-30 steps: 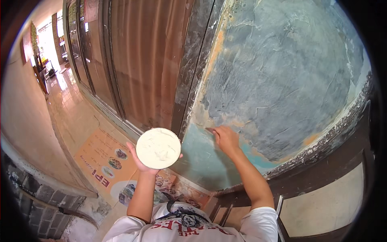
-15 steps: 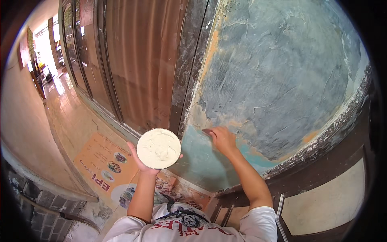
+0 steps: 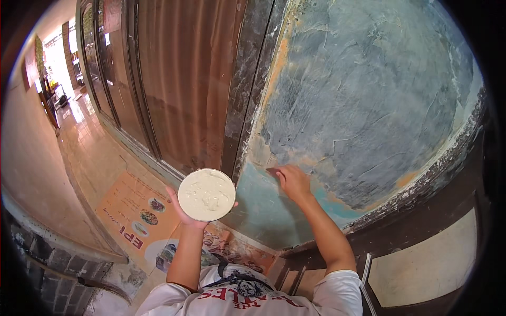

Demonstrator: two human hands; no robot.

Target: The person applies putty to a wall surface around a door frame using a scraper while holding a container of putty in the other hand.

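My left hand (image 3: 184, 210) supports a round tub of cream-white paste (image 3: 206, 194) from below, fingers around its sides. The paste surface has ridges and small gouges. Against the wall (image 3: 363, 105), my right hand (image 3: 293, 181) pinches a small dark flat scraper (image 3: 273, 171), its edge at the border between bare grey plaster and turquoise paint (image 3: 263, 200). Most of the scraper is hidden by my fingers. Streaky grey filler covers the wall's upper part, with orange-brown patches along its edges.
Left of the wall stands a dark wooden frame (image 3: 240, 100) with glass and a brown curtain (image 3: 184, 79) behind it. An orange printed banner (image 3: 129, 210) lies on the tiled floor. Dark wooden panelling with a pale panel (image 3: 421, 263) is at the lower right. Grey blocks (image 3: 52, 263) are at the lower left.
My right hand has shifted very slightly right along the wall, still with the scraper. The tub in my left hand is almost unmoved, tilted a little differently.
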